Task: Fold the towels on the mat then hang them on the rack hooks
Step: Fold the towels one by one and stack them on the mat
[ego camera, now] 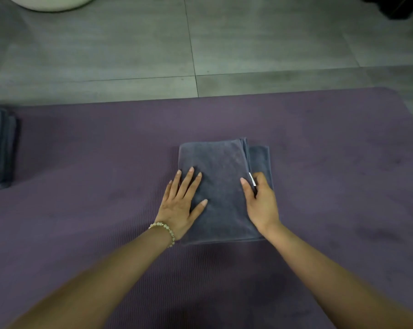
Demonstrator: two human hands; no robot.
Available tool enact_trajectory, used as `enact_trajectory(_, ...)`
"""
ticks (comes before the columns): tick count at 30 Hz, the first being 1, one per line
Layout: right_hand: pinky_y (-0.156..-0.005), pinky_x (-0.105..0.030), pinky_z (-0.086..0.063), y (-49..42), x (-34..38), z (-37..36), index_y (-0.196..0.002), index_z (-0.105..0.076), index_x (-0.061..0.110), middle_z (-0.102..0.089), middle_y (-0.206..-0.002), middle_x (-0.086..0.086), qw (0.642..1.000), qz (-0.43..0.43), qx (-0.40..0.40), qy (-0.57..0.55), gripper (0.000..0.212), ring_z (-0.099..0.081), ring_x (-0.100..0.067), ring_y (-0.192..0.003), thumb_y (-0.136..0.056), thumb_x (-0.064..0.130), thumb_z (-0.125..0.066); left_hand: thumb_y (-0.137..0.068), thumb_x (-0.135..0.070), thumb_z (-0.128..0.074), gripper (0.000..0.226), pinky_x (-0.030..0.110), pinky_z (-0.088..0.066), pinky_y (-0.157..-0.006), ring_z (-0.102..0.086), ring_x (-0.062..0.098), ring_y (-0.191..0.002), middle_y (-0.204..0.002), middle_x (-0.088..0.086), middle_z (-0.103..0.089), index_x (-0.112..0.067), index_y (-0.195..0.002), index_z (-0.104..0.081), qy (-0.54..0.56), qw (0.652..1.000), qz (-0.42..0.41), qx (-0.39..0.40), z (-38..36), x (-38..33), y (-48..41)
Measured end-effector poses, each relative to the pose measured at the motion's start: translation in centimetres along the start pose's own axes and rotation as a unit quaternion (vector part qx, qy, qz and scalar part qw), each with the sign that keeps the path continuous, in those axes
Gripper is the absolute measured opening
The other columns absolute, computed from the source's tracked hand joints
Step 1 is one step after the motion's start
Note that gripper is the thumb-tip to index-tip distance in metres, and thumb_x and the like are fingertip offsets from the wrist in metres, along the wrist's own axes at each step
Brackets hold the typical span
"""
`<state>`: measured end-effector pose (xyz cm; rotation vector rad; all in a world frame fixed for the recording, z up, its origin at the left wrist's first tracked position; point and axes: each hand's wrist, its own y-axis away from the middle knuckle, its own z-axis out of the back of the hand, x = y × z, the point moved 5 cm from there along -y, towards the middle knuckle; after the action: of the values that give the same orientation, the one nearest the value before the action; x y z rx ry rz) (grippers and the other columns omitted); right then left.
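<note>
Two bare forearms reach in from the bottom edge, their elbows cut off by the frame, over a ribbed purple foam mat point(82, 210) that fills the near half of the view. The left hand point(179, 205), with a pale beaded bracelet point(165, 230) at the wrist, lies flat with fingers straight and spread, pressing on the near-left part of a dark grey folded towel point(219, 167) while its heel rests past the towel's left edge. The right hand point(260, 200) grips the same towel at its right side: the thumb lies on the top layer and the fingers curl down over the fold's edge, their tips hidden against the cloth, so how deep they reach cannot be told. A small white tag point(252, 179) shows just beside that thumb. The towel sits near the middle of the mat as a tall rectangle, with a lower layer sticking out as a narrow strip along its right side. At the far left edge, a stack of folded dark grey towels point(0, 146) lies on the mat, cropped so that only part shows. Beyond the mat runs a grey tiled floor point(129, 55). A white rounded object point(51, 2) at top left and a black object point(400, 5) at top right are cut off and too blurred to identify.
</note>
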<state>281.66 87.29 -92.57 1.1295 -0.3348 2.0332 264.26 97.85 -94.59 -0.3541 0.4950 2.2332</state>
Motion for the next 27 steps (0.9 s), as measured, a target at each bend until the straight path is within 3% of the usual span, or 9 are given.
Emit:
enact_trajectory(4,-0.068,-0.031,-0.047,-0.4,-2.2,3.3,-0.095,-0.053,0.017,-0.065,-0.077,0.001,0.999,-0.005,-0.040,-0.015,0.014,-0.060,-0.017,-0.072,-0.095,0.030,-0.055,-0.068,-0.076,0.025,0.083,0.029,0.016,-0.112,0.029,0.006,-0.137,-0.150,-0.018,0.026,-0.037,-0.141,0.021,0.002,1.000,-0.020,0.015,-1.0,-2.1,-0.5)
enact_trajectory(10,-0.064,-0.015,-0.044,-0.5,-4.8,4.6,-0.099,-0.055,0.018,-0.064,-0.078,0.007,0.996,-0.076,-0.034,-0.017,0.016,-0.060,-0.010,-0.073,-0.094,0.033,-0.056,-0.066,-0.078,0.027,0.087,0.031,0.011,-0.116,0.030,0.007,-0.137,-0.150,-0.016,0.026,-0.034,-0.141,0.021,-0.013,0.999,-0.034,0.024,-2.4,-3.5,-1.2)
enact_trajectory(12,-0.067,-0.022,-0.048,-0.3,-5.0,4.5,-0.101,-0.054,0.017,-0.063,-0.078,0.008,0.995,-0.098,-0.033,-0.016,0.019,-0.060,-0.006,-0.072,-0.093,0.035,-0.057,-0.075,-0.079,0.012,0.082,0.035,0.005,-0.119,0.026,0.008,-0.139,-0.151,-0.015,0.024,-0.033,-0.143,0.018,-0.002,1.000,-0.025,0.017,-2.2,-3.7,-1.1)
enact_trajectory(14,-0.068,-0.027,-0.048,-0.1,-5.0,4.7,-0.100,-0.051,0.019,-0.062,-0.079,0.009,0.993,-0.118,-0.024,0.002,0.023,-0.059,-0.005,-0.073,-0.090,0.038,-0.061,-0.086,-0.070,-0.025,0.083,0.035,-0.004,-0.119,0.011,0.011,-0.145,-0.157,-0.010,0.014,-0.028,-0.148,0.012,0.055,0.998,0.025,-0.018,-1.5,-3.5,-0.6)
enact_trajectory(17,-0.065,-0.019,-0.045,0.8,-5.1,5.4,-0.101,-0.048,0.019,-0.060,-0.087,0.009,0.988,-0.153,0.001,0.010,0.039,-0.058,-0.004,-0.077,-0.080,0.043,-0.072,-0.082,-0.050,-0.063,0.092,0.037,-0.024,-0.113,-0.025,0.023,-0.135,-0.149,0.003,-0.025,-0.018,-0.151,-0.010,0.224,0.957,0.164,-0.078,-0.7,-2.3,0.4)
enact_trajectory(20,-0.065,-0.014,-0.044,2.5,-5.7,5.2,-0.103,-0.049,0.016,-0.062,-0.090,0.009,0.980,-0.193,0.036,-0.012,0.050,-0.060,-0.004,-0.081,-0.073,0.042,-0.079,-0.078,-0.041,-0.072,0.069,0.029,-0.044,-0.097,-0.052,0.019,-0.119,-0.123,-0.003,-0.053,-0.013,-0.134,-0.041,0.345,0.913,0.216,-0.026,-0.4,-1.5,0.5)
enact_trajectory(24,-0.065,-0.018,-0.042,6.2,-6.7,5.3,-0.102,-0.052,0.007,-0.061,-0.094,0.001,0.962,-0.273,-0.013,-0.030,0.062,-0.060,-0.014,-0.086,-0.065,0.046,-0.083,-0.075,-0.042,-0.076,0.056,0.028,-0.050,-0.091,-0.060,0.014,-0.105,-0.113,-0.007,-0.061,-0.019,-0.121,-0.055,0.368,0.892,0.225,0.131,-1.2,-2.1,1.3)
enact_trajectory(27,-0.079,-0.028,-0.050,8.1,-6.1,5.3,-0.098,-0.049,0.006,-0.054,-0.101,-0.005,0.958,-0.272,-0.089,-0.033,0.071,-0.057,-0.019,-0.091,-0.056,0.049,-0.087,-0.072,-0.041,-0.078,0.060,0.037,-0.053,-0.092,-0.061,0.016,-0.107,-0.118,-0.004,-0.063,-0.017,-0.123,-0.055,0.459,0.833,0.276,0.137,-1.8,-2.8,2.0)
